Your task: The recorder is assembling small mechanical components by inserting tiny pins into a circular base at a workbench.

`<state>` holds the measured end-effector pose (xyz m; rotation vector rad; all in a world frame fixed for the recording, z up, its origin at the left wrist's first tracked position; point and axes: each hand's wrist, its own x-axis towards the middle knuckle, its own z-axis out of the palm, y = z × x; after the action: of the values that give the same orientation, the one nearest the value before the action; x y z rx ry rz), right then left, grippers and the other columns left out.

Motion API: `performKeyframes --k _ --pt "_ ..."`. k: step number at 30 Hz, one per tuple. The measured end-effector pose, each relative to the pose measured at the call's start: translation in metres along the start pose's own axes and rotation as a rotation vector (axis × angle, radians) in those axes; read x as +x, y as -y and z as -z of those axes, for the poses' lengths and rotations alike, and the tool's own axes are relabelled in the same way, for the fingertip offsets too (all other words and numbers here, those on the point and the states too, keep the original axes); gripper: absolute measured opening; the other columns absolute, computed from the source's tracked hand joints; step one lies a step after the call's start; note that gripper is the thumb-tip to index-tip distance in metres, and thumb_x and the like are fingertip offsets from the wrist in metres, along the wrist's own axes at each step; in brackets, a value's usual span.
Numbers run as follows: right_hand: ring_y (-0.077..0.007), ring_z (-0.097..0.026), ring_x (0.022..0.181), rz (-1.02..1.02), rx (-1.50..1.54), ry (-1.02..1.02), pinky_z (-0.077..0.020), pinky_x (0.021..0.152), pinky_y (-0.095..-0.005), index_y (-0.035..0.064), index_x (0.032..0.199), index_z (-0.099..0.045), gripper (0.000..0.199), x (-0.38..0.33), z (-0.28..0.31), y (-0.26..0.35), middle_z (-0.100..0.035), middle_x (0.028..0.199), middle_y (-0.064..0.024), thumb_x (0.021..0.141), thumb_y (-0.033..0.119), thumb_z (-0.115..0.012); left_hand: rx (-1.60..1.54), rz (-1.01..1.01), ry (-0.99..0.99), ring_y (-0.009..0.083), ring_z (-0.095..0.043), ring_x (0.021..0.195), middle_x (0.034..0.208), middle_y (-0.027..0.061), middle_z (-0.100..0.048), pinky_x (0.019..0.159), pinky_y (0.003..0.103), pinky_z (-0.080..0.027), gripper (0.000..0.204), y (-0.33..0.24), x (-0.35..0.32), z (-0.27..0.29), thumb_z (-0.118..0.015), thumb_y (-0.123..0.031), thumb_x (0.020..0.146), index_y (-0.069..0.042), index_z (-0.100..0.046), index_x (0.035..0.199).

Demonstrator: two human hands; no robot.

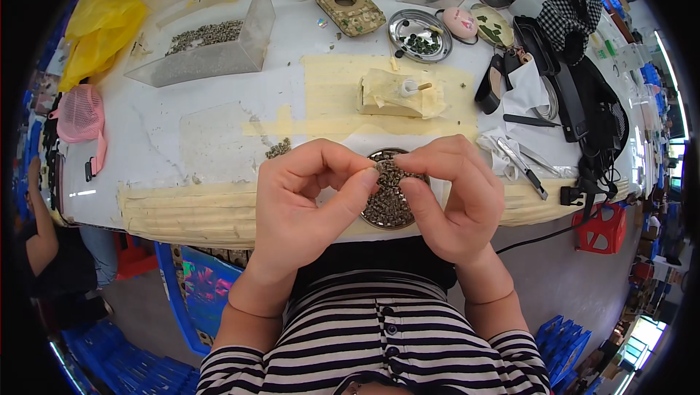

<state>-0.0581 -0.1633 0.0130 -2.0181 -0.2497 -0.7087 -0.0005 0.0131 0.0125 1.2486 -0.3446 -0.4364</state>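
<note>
A round metal dish (389,209) full of small metallic pieces stands near the table's front edge, between my hands. Above its left side, my left hand (302,198) pinches with thumb and forefinger together; whatever may be between the tips is too small to make out. My right hand (459,194) hovers at the dish's right side, fingers curled, a gap showing between thumb tip and forefinger tip. Just beyond my left hand lies a small heap of similar pieces (278,149). Straight ahead, a tape-covered block (390,96) carries a small white cup with a stick in it.
A clear bin (200,60) of small pieces stands at the far left, beside a yellow bag (106,16) and pink strainer (80,113). Behind are a camouflage box (347,6) and metal plate (421,36) of green bits. A utility knife (523,169) and black straps lie right.
</note>
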Motion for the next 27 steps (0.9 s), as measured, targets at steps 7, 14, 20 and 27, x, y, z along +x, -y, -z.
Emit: performKeyframes --k 7,14,20,27 --pt "-0.0185 -0.065 0.073 -0.205 0.190 0.046 -0.0500 0.066 -0.0280 0.0001 0.088 -0.070 0.007 0.0010 -0.0025 -0.0027 -0.068 0.082 -0.0090 0.082 0.001 -0.072 0.265 -0.133 0.029 0.0069 -0.059 0.070 0.081 0.0039 -0.068 0.064 0.022 -0.047 0.007 0.0049 0.0000 -0.0016 -0.071 0.002 0.083 0.002 -0.069 0.089" --pt "-0.0149 -0.064 0.074 -0.311 0.289 0.078 -0.0501 0.068 -0.0266 -0.0003 0.090 -0.070 0.005 0.0009 0.0000 -0.0020 -0.069 0.083 -0.0078 0.085 0.002 -0.070 0.443 -0.253 0.038 0.0082 -0.058 0.067 0.078 0.0045 -0.066 0.062 0.023 -0.047 0.007 0.0038 0.0010 -0.0024 -0.071 0.002 0.082 0.002 -0.070 0.089" --pt "-0.0183 -0.066 0.076 -0.155 0.262 0.037 -0.0515 0.070 -0.0280 0.0003 0.097 -0.070 0.015 0.0009 -0.0009 -0.0043 -0.069 0.086 -0.0088 0.082 -0.002 -0.071 0.054 -0.016 0.032 0.0065 -0.059 0.073 0.083 0.0025 -0.067 0.068 0.021 -0.047 0.006 0.0047 -0.0002 -0.0024 -0.069 0.003 0.086 0.003 -0.069 0.092" --pt "-0.0215 -0.065 0.075 -0.062 0.071 0.047 -0.0518 0.067 -0.0300 0.0023 0.096 -0.073 0.024 0.0006 0.0029 -0.0004 -0.069 0.086 -0.0090 0.075 -0.007 -0.073 -0.020 0.027 0.035 0.0059 -0.061 0.078 0.086 0.0033 -0.068 0.072 0.020 -0.048 0.007 -0.0011 0.0005 0.0000 -0.068 0.003 0.088 0.004 -0.068 0.095"
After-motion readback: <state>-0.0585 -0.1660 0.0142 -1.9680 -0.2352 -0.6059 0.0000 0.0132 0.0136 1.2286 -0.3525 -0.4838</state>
